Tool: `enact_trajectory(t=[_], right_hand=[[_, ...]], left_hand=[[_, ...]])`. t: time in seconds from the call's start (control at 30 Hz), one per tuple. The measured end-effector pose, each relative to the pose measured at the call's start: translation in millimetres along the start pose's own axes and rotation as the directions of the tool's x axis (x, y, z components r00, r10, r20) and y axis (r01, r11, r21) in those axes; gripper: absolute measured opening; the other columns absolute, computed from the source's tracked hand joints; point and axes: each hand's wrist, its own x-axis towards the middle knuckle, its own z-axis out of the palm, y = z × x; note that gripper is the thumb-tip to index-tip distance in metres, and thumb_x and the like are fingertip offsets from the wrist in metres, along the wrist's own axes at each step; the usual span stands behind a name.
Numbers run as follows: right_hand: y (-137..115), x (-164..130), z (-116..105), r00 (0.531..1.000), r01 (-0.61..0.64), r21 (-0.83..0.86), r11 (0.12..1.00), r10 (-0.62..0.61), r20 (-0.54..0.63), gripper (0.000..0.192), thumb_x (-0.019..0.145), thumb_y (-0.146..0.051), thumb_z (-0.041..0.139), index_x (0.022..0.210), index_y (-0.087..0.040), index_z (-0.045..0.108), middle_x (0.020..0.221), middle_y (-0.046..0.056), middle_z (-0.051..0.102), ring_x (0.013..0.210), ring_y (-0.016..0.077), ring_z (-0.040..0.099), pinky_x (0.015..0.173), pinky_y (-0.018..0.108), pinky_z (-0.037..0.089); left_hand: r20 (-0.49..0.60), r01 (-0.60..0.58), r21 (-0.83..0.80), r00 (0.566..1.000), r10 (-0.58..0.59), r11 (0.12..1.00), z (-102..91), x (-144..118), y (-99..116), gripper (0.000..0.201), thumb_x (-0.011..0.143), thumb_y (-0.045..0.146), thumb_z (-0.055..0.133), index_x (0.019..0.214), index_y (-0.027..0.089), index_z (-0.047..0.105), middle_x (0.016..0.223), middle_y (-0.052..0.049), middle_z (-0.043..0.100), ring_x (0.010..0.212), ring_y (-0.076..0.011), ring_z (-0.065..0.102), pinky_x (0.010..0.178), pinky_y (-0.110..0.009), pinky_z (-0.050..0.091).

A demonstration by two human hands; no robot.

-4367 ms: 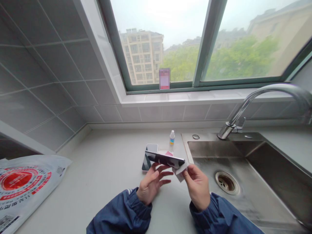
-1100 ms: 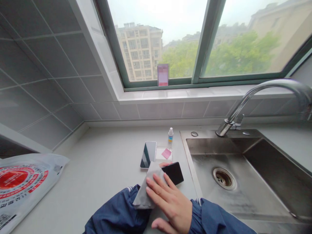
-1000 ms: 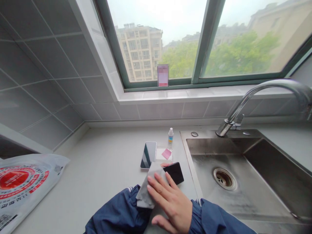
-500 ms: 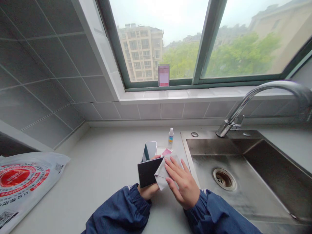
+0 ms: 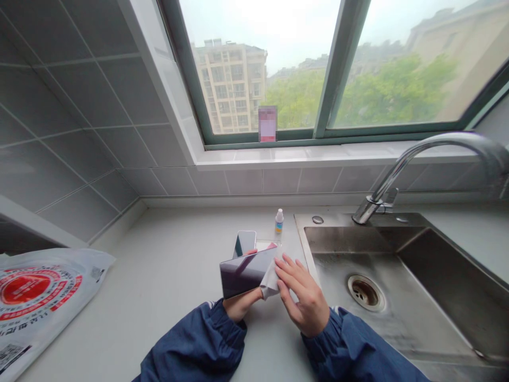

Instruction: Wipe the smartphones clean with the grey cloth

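Left hand (image 5: 237,306) holds a dark phone (image 5: 246,270) from below, raised off the desk (image 5: 167,276) and tilted, glossy face toward the camera. The grip is closed on its lower edge; the fingers are mostly hidden behind the phone, so how firmly they hold cannot be told. Right hand (image 5: 303,297) lies fingers extended and pressed together, flat on a pale cloth (image 5: 271,278) against the phone's right end. That grip pinches nothing; it only presses.

Surroundings: a second phone (image 5: 243,243) lies flat on the desk just behind the held one. Beside it is a clear tray with a pink piece (image 5: 272,245), partly hidden. A small dropper bottle (image 5: 279,221) stands upright near the sink's (image 5: 397,276) left rim. A printed plastic bag (image 5: 35,297) lies far left, well apart.

Risks, as judged:
- The phone is supported on one edge only. Sideways pressure from the right hand could lever it out of the left hand; it would land on the desk or on the second phone behind it.
- The sink edge is near the right hand. A slip toward that side could send the phone into the basin.
- The cloth is held by pressure alone and could bunch or slide off the glass, leaving bare fingers to smear it.
- A wide stroke away from the body could knock over the bottle.
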Motion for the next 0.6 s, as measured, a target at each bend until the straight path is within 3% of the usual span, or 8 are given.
enact_trajectory(t=[0.23,0.3,0.4,0.53,0.6], right_hand=[[-14,0,-2,0.985,0.093,0.014,0.996,-0.094,0.145,0.048,0.09,-0.011,0.05,0.137,-0.015,0.05,0.144,0.013,0.05,0.141,0.0287,0.035,0.113,0.055,0.033],[-20,0,-5,0.965,0.142,0.033,0.989,-0.146,0.219,0.051,0.09,-0.014,0.05,0.141,-0.013,0.045,0.147,0.014,0.045,0.144,0.0295,0.029,0.115,0.056,0.029],[-31,2,-8,0.898,0.235,0.104,0.966,-0.257,0.356,0.057,0.09,-0.02,0.051,0.145,-0.009,0.039,0.152,0.014,0.038,0.146,0.0304,0.022,0.117,0.056,0.023],[-43,0,-8,0.842,0.284,0.15,0.947,-0.321,0.433,0.061,0.089,-0.026,0.049,0.146,-0.01,0.036,0.156,0.011,0.03,0.147,0.0306,0.017,0.12,0.055,0.015],[-46,-1,-7,0.849,0.291,0.146,0.945,-0.326,0.416,0.059,0.09,-0.026,0.047,0.146,-0.012,0.037,0.155,0.009,0.032,0.147,0.0297,0.018,0.12,0.055,0.012]], left_hand=[[0.041,-0.056,-0.099,0.997,0.06,0.993,-2.4,6,-12,0.073,0.066,0.028,0.081,0.131,0.029,0.048,0.135,-0.007,0.06,0.125,-0.0322,0.055,0.111,-0.05,0.039],[0.046,0.016,-0.151,0.999,-0.009,0.988,-6.8,11,-19,0.069,0.065,0.039,0.08,0.127,0.029,0.051,0.128,-0.008,0.064,0.119,-0.0334,0.06,0.108,-0.053,0.042],[-0.031,0.216,-0.114,0.975,-0.221,0.97,-5.7,9,-30,0.06,0.076,0.059,0.063,0.126,0.026,0.056,0.112,-0.008,0.072,0.112,-0.0348,0.064,0.102,-0.058,0.046],[-0.121,0.224,-0.053,0.966,-0.229,0.973,16.6,-23,-50,0.058,0.078,0.058,0.062,0.129,0.031,0.055,0.138,0.0,0.057,0.141,-0.0246,0.035,0.119,-0.047,0.029],[-0.262,0.164,0.042,0.954,-0.148,0.986,30.3,-39,-57,0.057,0.084,0.058,0.054,0.133,0.029,0.052,0.145,0.0,0.049,0.145,-0.0221,0.026,0.121,-0.047,0.023]])
